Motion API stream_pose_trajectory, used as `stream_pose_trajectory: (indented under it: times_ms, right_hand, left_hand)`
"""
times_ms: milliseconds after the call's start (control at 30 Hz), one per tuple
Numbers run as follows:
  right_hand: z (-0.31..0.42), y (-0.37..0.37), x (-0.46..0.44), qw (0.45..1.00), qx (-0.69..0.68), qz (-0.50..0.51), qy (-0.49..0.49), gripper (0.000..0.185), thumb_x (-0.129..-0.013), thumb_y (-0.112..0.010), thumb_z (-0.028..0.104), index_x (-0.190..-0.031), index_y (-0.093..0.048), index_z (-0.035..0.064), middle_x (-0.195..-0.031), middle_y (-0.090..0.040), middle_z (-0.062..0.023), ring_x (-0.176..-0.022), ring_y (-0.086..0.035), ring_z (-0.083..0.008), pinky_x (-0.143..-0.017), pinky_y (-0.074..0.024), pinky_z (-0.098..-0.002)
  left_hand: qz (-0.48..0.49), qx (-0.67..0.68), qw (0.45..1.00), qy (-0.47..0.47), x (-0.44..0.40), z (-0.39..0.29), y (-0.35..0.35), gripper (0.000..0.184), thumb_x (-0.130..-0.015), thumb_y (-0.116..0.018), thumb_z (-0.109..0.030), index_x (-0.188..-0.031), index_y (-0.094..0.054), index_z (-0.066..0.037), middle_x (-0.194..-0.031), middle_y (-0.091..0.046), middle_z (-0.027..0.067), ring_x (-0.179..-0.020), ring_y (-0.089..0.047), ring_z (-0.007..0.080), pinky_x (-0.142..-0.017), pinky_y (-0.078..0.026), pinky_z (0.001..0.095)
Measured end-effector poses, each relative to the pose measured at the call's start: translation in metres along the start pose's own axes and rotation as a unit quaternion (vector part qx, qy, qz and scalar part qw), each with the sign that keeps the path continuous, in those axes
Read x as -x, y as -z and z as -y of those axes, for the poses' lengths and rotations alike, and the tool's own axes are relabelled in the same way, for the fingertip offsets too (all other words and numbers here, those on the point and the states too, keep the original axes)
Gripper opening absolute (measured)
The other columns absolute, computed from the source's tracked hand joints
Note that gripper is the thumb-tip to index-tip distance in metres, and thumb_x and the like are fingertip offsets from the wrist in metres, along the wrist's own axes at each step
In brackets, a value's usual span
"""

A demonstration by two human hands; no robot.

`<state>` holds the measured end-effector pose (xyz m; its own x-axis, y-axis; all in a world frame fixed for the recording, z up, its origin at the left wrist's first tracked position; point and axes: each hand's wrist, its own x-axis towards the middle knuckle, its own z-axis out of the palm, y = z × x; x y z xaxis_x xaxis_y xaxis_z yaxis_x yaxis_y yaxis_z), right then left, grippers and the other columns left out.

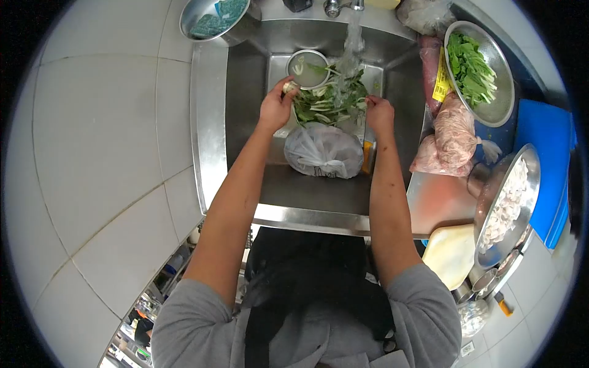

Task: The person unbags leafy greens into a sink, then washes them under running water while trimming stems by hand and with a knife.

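Leafy greens with pale stems (325,105) lie in the steel sink (245,92), under water running from the tap (334,7). My left hand (276,107) is closed at their left side, its fingertips round a small pale piece (289,87) too small to name. At the right edge of the greens, my right hand (380,112) has its fingers pinched together; what they hold, if anything, is hidden. A small round bowl (308,69) with water and a few pale bits sits behind the greens. Nearer me is a tied white plastic bag (324,151).
A steel bowl with blue-green cloths (218,18) stands at the back left. To the right are a colander of cut greens (472,70), bagged meat (453,135), a bowl of pale pieces (508,205) and a cream board (451,256). A yellow-handled tool (367,157) is beside the bag.
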<state>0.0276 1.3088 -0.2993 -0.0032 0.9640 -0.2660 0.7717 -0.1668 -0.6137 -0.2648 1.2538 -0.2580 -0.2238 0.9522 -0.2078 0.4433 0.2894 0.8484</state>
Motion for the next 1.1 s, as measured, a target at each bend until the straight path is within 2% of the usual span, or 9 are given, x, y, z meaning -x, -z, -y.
stream_pose_trajectory:
  times_ms: [133, 200, 433, 500, 600, 733, 833, 1033, 1100]
  right_hand:
    - [0.004, -0.003, 0.005, 0.996, -0.067, 0.056, 0.028, 0.02, -0.093, -0.062, 0.014, -0.107, -0.071, 0.0035, -0.098, -0.072, -0.0175, -0.081, -0.069, -0.0299, -0.072, -0.0556, -0.0399]
    - [0.014, -0.014, -0.001, 0.93, -0.351, 0.106, 0.01, 0.015, -0.091, -0.066, 0.015, -0.098, -0.07, 0.0023, -0.079, -0.069, -0.0115, -0.069, -0.066, -0.0199, -0.065, -0.0539, -0.0352]
    - [0.041, -0.03, -0.039, 0.94, -0.286, 0.182, 0.028, 0.012, -0.09, -0.068, 0.013, -0.085, -0.067, 0.0021, -0.071, -0.066, -0.0041, -0.062, -0.062, -0.014, -0.061, -0.0509, -0.0324]
    - [0.056, -0.023, -0.037, 0.974, -0.101, 0.202, 0.021, 0.009, -0.09, -0.067, 0.012, -0.089, -0.07, 0.0031, -0.074, -0.067, -0.0047, -0.062, -0.061, -0.0149, -0.061, -0.0504, -0.0319]
    - [0.047, -0.027, -0.027, 0.945, -0.239, 0.213, 0.062, 0.011, -0.089, -0.066, 0.01, -0.098, -0.072, 0.0056, -0.078, -0.068, -0.0063, -0.065, -0.061, -0.0162, -0.064, -0.0503, -0.0321]
    - [0.069, -0.002, 0.0, 0.956, -0.181, 0.153, 0.175, 0.017, -0.089, -0.066, 0.009, -0.105, -0.072, 0.0067, -0.083, -0.068, -0.0076, -0.07, -0.062, -0.0166, -0.068, -0.0506, -0.0317]
    - [0.082, 0.013, 0.008, 0.963, -0.177, 0.124, 0.158, 0.017, -0.091, -0.065, 0.01, -0.107, -0.071, 0.0064, -0.092, -0.068, -0.0083, -0.077, -0.062, -0.0166, -0.072, -0.0506, -0.0316]
    - [0.078, 0.033, -0.002, 0.961, -0.226, 0.071, 0.144, 0.019, -0.094, -0.066, 0.013, -0.11, -0.07, 0.0046, -0.091, -0.068, -0.0035, -0.079, -0.06, -0.0108, -0.075, -0.0495, -0.027]
    - [0.076, 0.035, -0.008, 0.96, -0.225, 0.077, 0.147, 0.022, -0.092, -0.068, 0.017, -0.11, -0.069, 0.0043, -0.092, -0.069, -0.01, -0.08, -0.065, -0.0176, -0.074, -0.0513, -0.0311]
  left_hand:
    - [0.039, 0.098, 0.994, 0.008, 0.006, 0.019, 0.001, 0.034, -0.094, -0.069, -0.02, -0.126, -0.065, -0.009, -0.101, -0.072, 0.0043, -0.094, -0.065, 0.0117, -0.082, -0.051, 0.0281]
    - [0.058, 0.107, 0.992, 0.038, 0.008, 0.021, 0.0, 0.03, -0.093, -0.07, -0.02, -0.119, -0.068, -0.006, -0.102, -0.071, 0.0013, -0.094, -0.063, 0.01, -0.083, -0.05, 0.0264]
    - [0.014, 0.177, 0.983, 0.038, 0.012, 0.025, -0.004, 0.029, -0.094, -0.069, -0.025, -0.118, -0.07, -0.008, -0.102, -0.068, -0.0017, -0.092, -0.059, 0.0082, -0.084, -0.048, 0.0239]
    - [0.018, 0.303, 0.943, 0.137, 0.007, 0.017, 0.002, 0.033, -0.097, -0.066, -0.025, -0.123, -0.066, -0.004, -0.106, -0.07, 0.0036, -0.096, -0.063, 0.0101, -0.087, -0.049, 0.0255]
    - [0.126, 0.382, 0.907, 0.125, 0.005, 0.019, 0.015, 0.04, -0.099, -0.061, -0.027, -0.136, -0.057, -0.012, -0.109, -0.07, 0.0012, -0.098, -0.063, 0.0138, -0.09, -0.048, 0.0301]
    - [0.128, 0.403, 0.902, 0.085, 0.002, 0.016, 0.011, 0.041, -0.098, -0.062, -0.022, -0.136, -0.052, -0.008, -0.111, -0.071, 0.0045, -0.1, -0.064, 0.0149, -0.092, -0.048, 0.0318]
    - [0.107, 0.308, 0.94, 0.106, 0.0, -0.003, -0.003, 0.023, -0.092, -0.07, -0.01, -0.111, -0.058, -0.004, -0.103, -0.07, 0.0062, -0.093, -0.065, 0.0143, -0.083, -0.051, 0.0289]
    - [0.107, 0.314, 0.943, 0.042, -0.04, -0.034, -0.06, 0.017, -0.09, -0.071, -0.009, -0.103, -0.061, -0.004, -0.091, -0.068, 0.0043, -0.081, -0.063, 0.0119, -0.072, -0.05, 0.0267]
    - [0.122, 0.315, 0.939, 0.059, -0.051, -0.041, -0.072, 0.017, -0.09, -0.068, -0.008, -0.104, -0.06, -0.004, -0.091, -0.068, 0.0048, -0.078, -0.062, 0.0119, -0.068, -0.048, 0.0271]
